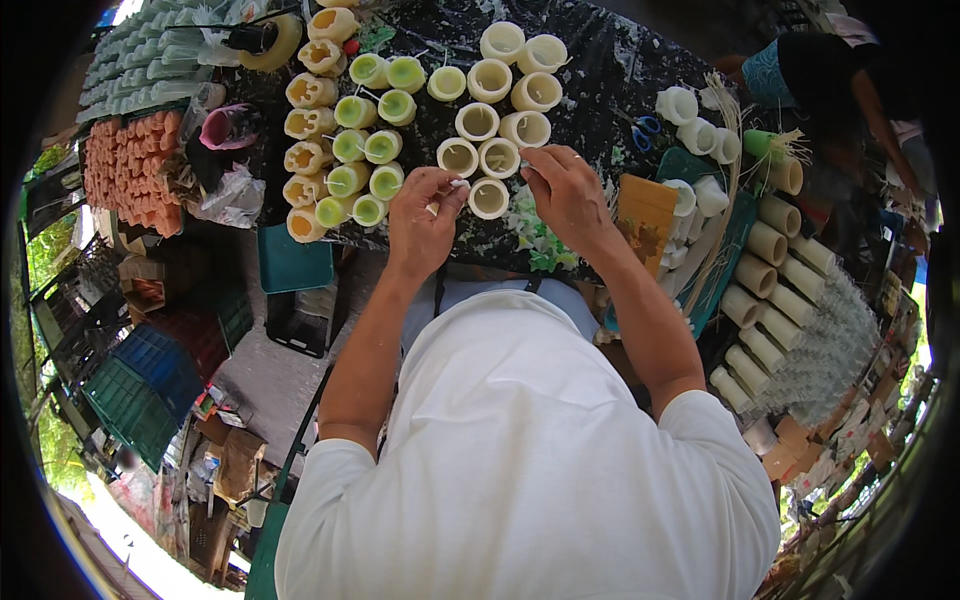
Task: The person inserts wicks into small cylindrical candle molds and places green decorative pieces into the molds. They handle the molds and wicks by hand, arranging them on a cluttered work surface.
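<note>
On the black-covered table, several hollow cream candle shells [489,81] stand in a cluster in front of me. My left hand [422,218] is closed in a pinch on a small white piece [459,184], just left of the nearest cream shell [489,198]. My right hand [570,198] has its thumb and forefinger pinched together beside the rim of another cream shell [498,157]. What those fingers hold, if anything, is too small to make out. Left of the cluster are several pale green candles [349,146] with wicks standing up.
Notched yellowish candles [305,157] line up further left, near a tape roll [277,45]. Blue-handled scissors [645,132] lie at right, beyond an orange-brown board [644,215]. Cream cylinders [766,243] stack at far right. Another person [825,85] is at upper right.
</note>
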### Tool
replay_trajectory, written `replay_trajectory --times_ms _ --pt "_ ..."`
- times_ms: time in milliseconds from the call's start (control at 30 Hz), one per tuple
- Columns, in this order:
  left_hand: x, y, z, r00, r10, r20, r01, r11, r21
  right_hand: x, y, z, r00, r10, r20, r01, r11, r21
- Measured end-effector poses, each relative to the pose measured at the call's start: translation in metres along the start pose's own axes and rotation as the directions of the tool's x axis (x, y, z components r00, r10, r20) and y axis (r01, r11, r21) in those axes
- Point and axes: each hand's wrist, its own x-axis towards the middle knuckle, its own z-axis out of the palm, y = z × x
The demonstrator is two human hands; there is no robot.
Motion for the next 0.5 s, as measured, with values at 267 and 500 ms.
replay_trajectory --times_ms 267,500 --pt "-0.024 0.006 0.014 0.945 -0.148 0.291 0.255 0.891 -0.375 -0.047 -0.023 0.016 0.822 0.425 0.378 -0.566 0.546 0.617" --pt "-0.016 0.003 0.014 0.955 -0.245 0.168 0.273 0.947 -0.171 -0.020 -0.031 0.004 0.817 0.564 0.120 -0.552 0.703 0.449"
